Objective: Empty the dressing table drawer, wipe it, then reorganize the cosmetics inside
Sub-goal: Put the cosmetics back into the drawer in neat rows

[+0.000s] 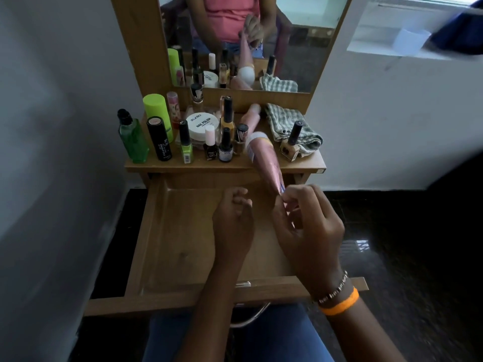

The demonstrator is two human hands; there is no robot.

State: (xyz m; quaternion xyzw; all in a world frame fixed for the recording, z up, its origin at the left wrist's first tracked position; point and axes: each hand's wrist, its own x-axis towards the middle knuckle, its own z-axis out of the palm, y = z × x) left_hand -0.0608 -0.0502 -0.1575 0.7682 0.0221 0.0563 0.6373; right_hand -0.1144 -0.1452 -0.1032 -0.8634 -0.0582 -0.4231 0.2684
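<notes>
The wooden drawer (167, 231) is pulled out and holds nothing I can see. My right hand (308, 228) pinches the crimped end of a pink tube (264, 158), whose white cap points toward the tabletop. My left hand (232, 218) hovers over the drawer beside it, fingers loosely curled, holding nothing. On the dressing table top (308, 163) stand a green bottle (132, 142), a lime can (156, 111), a black stick (159, 139), a white nail polish remover tub (202, 124) and several nail polish bottles. A checked cloth (290, 124) lies at the right, with a beige polish bottle (291, 142) on it.
A mirror (235, 40) rises behind the tabletop. A second pink tube (251, 113) lies near the cloth. Grey wall stands left, white wall and a window ledge right. The floor is dark. My knees in jeans (277, 333) sit under the drawer front (156, 301).
</notes>
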